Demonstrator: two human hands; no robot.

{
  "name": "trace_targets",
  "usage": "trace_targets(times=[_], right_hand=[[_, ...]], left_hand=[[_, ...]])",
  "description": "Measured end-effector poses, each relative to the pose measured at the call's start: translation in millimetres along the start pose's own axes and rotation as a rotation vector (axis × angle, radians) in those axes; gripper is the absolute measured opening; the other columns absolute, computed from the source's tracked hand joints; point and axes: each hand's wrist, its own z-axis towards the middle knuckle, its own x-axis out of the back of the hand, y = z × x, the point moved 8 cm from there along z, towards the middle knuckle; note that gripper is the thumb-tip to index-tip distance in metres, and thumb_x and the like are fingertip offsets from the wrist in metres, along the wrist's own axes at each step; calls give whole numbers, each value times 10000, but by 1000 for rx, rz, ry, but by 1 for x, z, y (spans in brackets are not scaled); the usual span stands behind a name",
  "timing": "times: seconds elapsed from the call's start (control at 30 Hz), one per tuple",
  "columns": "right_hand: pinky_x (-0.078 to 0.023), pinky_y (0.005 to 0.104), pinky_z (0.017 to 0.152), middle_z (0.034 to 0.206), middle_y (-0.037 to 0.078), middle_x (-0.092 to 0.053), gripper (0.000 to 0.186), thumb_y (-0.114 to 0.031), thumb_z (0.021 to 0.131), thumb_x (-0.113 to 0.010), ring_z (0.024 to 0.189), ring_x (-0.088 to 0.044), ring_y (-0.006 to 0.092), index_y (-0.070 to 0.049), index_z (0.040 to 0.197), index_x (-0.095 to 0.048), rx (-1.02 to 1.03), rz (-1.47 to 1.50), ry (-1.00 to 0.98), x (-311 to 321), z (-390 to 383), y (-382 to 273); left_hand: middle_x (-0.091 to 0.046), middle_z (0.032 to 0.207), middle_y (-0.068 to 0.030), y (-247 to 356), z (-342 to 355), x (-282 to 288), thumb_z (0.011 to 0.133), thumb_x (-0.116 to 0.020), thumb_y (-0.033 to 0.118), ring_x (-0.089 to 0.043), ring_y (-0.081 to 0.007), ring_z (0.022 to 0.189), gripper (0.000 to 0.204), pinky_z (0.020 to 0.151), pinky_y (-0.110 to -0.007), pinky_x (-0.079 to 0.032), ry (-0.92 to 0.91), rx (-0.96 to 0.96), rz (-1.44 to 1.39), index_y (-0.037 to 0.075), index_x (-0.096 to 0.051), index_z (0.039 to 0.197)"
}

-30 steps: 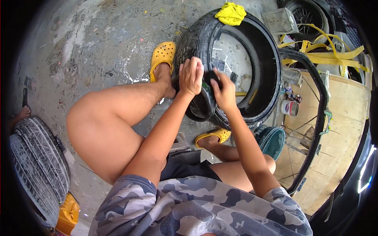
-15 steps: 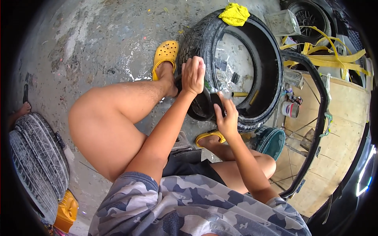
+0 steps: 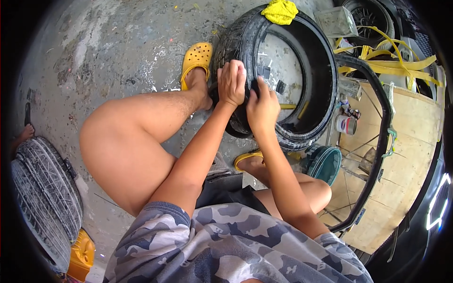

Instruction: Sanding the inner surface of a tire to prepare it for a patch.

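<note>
Black tyre, open side upward, apparent long axis fore-and-aft

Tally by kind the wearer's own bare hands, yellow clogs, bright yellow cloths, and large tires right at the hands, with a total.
Hands, left hand and right hand: 2
Yellow clogs: 2
Bright yellow cloth: 1
Large tire: 1
Total: 6
</note>
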Motion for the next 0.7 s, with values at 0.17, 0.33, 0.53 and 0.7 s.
trace_targets(times=[0.17,0.33,0.53,0.7], right_hand=[[-488,476,743,905,231,-612,425,-121,868,-631,841,-597,409,-21,1275,-561,-47,-25,-23,6,-43,8],[-488,488,712,888,230,-623,395,-98,861,-637,805,-610,412,-34,1247,-580,-27,-84,98,8,-23,8],[-479,493,725,908,237,-599,453,-98,861,-639,815,-595,411,-47,1305,-560,-29,-98,68,5,-44,-1],[-487,481,740,915,217,-594,434,-99,857,-626,847,-589,397,-51,1284,-567,-42,-144,76,-3,-21,-8]], left_hand=[[-559,863,-83,-3,0,8,992,-368,268,-532,-295,837,227,781,-403,-353,4,15,-19,105,-519,948],[-571,878,-76,5,0,-1,987,-381,287,-536,-291,856,228,787,-409,-352,5,-26,-33,112,-523,951],[-563,863,-84,-2,0,8,1002,-364,291,-533,-301,837,250,783,-412,-347,18,17,-25,104,-520,946],[-574,909,-93,-1,-4,-2,991,-373,295,-543,-306,874,239,794,-419,-352,6,-10,-37,108,-520,962]])
